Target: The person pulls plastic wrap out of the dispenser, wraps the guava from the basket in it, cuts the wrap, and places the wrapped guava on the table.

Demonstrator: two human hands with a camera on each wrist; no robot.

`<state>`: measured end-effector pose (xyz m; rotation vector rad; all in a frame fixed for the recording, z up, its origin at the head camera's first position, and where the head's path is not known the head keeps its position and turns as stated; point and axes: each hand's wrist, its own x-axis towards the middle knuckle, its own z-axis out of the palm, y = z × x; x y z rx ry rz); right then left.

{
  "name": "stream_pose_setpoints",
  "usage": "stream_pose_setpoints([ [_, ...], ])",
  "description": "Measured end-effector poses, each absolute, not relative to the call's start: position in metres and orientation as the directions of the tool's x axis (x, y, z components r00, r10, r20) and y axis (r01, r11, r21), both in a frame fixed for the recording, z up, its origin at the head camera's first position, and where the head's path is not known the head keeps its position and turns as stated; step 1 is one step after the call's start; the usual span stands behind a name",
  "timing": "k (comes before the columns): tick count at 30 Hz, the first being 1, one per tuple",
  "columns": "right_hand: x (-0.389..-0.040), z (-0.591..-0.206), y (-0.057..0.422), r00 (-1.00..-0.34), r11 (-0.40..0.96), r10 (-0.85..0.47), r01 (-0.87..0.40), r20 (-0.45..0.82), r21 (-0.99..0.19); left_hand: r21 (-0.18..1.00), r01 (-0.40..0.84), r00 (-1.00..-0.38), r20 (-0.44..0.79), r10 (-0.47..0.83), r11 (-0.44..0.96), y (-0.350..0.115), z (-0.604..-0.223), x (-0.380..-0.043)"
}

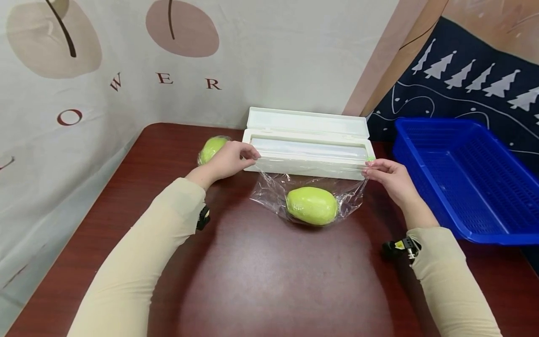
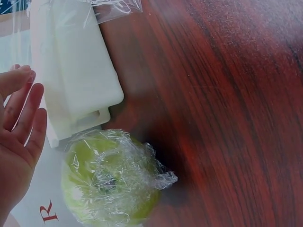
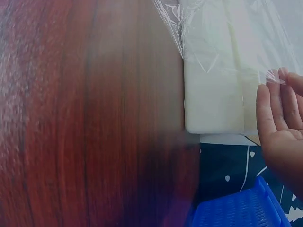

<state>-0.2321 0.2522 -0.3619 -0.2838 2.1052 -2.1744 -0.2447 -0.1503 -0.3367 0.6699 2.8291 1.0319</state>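
Both hands pinch the edge of a clear sheet of cling film (image 1: 269, 189) at the front of an open white cling film dispenser box (image 1: 309, 166). The left hand (image 1: 227, 161) has thumb and fingertips together at the box's left end. At the right end, the right hand (image 1: 391, 178) does the same; the right wrist view shows film between thumb and fingers (image 3: 277, 109). Below the box, a smooth yellow-green fruit (image 1: 312, 206) lies on its side with film around or under it. Beside the left hand sits another green fruit (image 2: 111, 179), wrapped in crinkled film.
A blue plastic basket (image 1: 452, 187) stands on the right side of the dark red wooden table (image 1: 286, 281). The dispenser's lid (image 1: 307, 121) is tipped back towards the pale printed cloth (image 1: 273, 61). A navy cloth with white trees (image 1: 463, 89) hangs behind the basket.
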Motion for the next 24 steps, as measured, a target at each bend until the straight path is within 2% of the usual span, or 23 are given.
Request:
stream_pose_setpoints([
  [5, -0.2307, -0.3603, 0.2529, -0.974, 0.053, -0.218, -0.065, 0.052, -0.996, 0.671, 0.37, -0.898, 0.081, 0.433, 0.642, -0.1509, -0.3333, -0.2415],
  [12, -0.229, -0.3598, 0.2545, -0.916, -0.068, -0.384, -0.1, 0.118, -0.993, 0.715, 0.357, -0.886, 0.056, 0.46, 0.601, -0.1483, -0.3309, -0.2416],
  [17, -0.2259, -0.3621, 0.252, -0.863, -0.023, -0.486, -0.148, 0.14, -0.989, 0.752, 0.306, -0.89, 0.008, 0.456, 0.583, -0.1478, -0.3305, -0.2402],
  [24, -0.2231, -0.3615, 0.2509, -0.907, 0.161, -0.399, -0.215, 0.135, -0.963, 0.802, 0.291, -0.87, -0.005, 0.493, 0.522, -0.1508, -0.3316, -0.2365],
])
